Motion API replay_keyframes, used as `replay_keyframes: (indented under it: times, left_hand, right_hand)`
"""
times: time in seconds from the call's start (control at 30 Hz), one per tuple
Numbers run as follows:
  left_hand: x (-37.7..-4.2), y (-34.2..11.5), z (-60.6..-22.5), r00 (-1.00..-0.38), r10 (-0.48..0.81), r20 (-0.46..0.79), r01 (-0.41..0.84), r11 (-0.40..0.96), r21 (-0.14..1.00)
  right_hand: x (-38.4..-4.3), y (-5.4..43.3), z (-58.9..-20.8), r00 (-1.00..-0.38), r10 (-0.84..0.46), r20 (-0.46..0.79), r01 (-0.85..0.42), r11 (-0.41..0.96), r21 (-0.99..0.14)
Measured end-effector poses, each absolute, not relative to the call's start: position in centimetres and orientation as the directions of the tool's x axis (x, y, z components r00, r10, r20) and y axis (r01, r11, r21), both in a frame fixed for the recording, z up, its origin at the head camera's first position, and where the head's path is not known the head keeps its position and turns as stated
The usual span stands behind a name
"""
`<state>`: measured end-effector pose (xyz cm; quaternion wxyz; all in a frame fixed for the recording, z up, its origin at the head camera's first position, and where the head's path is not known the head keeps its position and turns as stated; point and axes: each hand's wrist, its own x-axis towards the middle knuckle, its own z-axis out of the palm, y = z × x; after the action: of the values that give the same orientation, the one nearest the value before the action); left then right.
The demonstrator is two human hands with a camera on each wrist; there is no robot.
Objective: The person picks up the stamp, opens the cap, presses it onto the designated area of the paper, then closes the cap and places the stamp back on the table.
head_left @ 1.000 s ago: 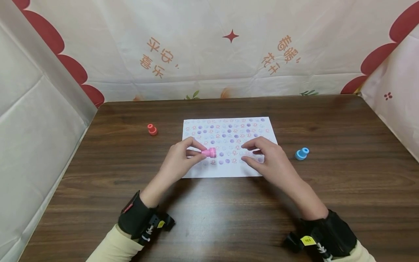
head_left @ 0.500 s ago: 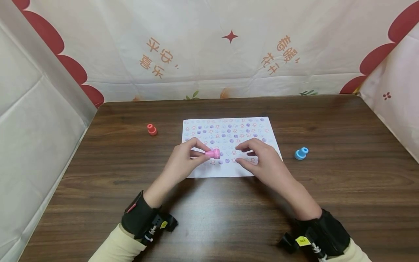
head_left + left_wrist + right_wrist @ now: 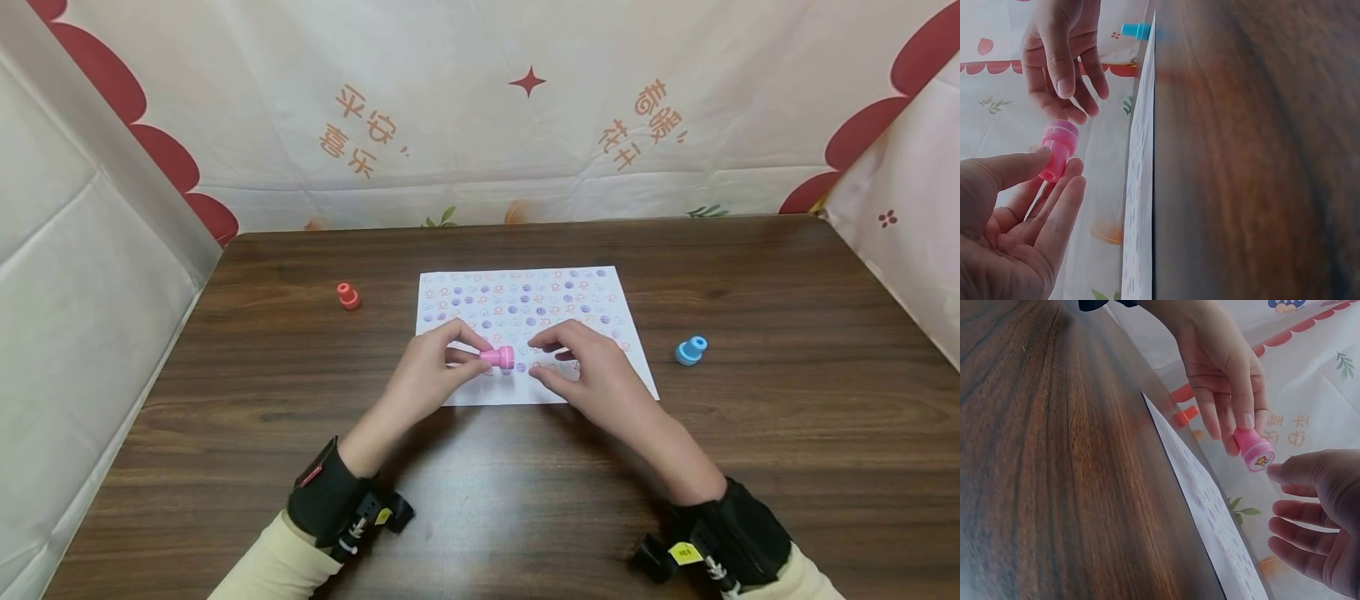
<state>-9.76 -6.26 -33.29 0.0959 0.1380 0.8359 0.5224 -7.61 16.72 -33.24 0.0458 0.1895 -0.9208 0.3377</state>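
My left hand (image 3: 426,368) pinches a pink toy stamp (image 3: 501,357) by its narrow handle, between thumb and fingers. The stamp lies sideways in the air, its wide end turned toward the right hand. In the right wrist view that wide end of the stamp (image 3: 1261,460) shows a small coloured picture. Across from it, my right hand (image 3: 600,375) has thumb and fingers apart with nothing between them, the thumb tip close to the stamp. Below both hands lies a white paper sheet (image 3: 510,395) covered with rows of small purple, red and blue prints.
A red stamp (image 3: 348,297) stands on the brown wooden table (image 3: 480,500) left of the sheet. To the right is a blue stamp (image 3: 691,351). A pale printed cloth (image 3: 465,125) hangs behind the table's far edge.
Both hands have come closer together over the sheet: the left moved right with the pink stamp, the right moved left. The red and blue stamps stayed in place.
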Motion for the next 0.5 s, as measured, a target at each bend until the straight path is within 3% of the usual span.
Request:
replay_keyframes:
  times: [0.5]
  left_hand:
    - [-9.5,-5.35,-33.03,-0.933,0.359,-0.008,0.145,0.397,0.906]
  right_hand:
    - [-7.62,16.07,-33.53,-0.912,-0.34,0.229,-0.406,0.675,-0.616]
